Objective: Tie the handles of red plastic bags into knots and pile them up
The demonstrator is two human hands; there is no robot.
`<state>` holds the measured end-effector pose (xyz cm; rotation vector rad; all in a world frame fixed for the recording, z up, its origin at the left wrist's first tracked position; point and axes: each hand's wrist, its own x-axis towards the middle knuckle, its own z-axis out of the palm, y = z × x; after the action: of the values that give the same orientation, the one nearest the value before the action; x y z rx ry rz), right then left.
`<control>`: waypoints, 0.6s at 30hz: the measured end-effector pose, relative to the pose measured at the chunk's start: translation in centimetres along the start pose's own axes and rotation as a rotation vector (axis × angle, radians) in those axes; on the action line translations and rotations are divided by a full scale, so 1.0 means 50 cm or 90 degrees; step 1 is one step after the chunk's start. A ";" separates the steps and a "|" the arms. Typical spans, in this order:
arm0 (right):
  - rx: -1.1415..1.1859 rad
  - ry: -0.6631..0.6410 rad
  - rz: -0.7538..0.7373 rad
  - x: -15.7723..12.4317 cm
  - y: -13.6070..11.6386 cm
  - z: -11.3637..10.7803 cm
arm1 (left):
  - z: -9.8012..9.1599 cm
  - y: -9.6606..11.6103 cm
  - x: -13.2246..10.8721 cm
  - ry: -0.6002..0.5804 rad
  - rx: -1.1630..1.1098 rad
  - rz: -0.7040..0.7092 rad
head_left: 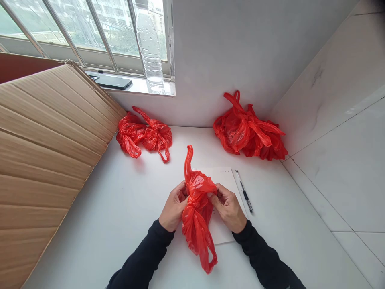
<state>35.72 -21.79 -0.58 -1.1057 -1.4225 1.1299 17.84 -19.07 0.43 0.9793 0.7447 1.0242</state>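
Observation:
Between my hands is a knotted red plastic bag (197, 216), one handle pointing up and a looped handle hanging towards me. My left hand (175, 205) grips its left side near the knot, fingertips partly hidden by the plastic. On the other side, my right hand (227, 205) pinches the bag with thumb and fingers. What the bag contains, if anything, cannot be seen. Beneath it lies a white sheet of paper (224, 230), partly covered, with small marks on it. A black-and-clear pen (245, 192) rests just right of the paper.
Two tied red bags (144, 134) sit at the back left, beside a large cardboard box (51, 160). A pile of red bags (249, 130) lies by the wall at the back right. On the windowsill are a water bottle (150, 48) and a phone (112, 82).

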 end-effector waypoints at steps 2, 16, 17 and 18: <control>-0.006 0.004 -0.004 0.000 0.000 0.000 | 0.000 0.001 -0.001 0.000 0.006 0.001; 0.050 0.005 -0.008 0.001 0.004 0.004 | 0.006 0.004 -0.002 -0.026 -0.007 -0.029; 0.048 0.006 -0.007 0.001 0.005 0.004 | 0.006 0.004 -0.002 -0.026 -0.006 -0.029; 0.045 0.006 -0.007 0.001 0.004 0.003 | 0.006 0.004 -0.002 -0.025 -0.004 -0.030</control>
<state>35.57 -21.72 -0.80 -1.0508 -1.3706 1.1565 17.97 -19.22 0.75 0.9690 0.7280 0.9636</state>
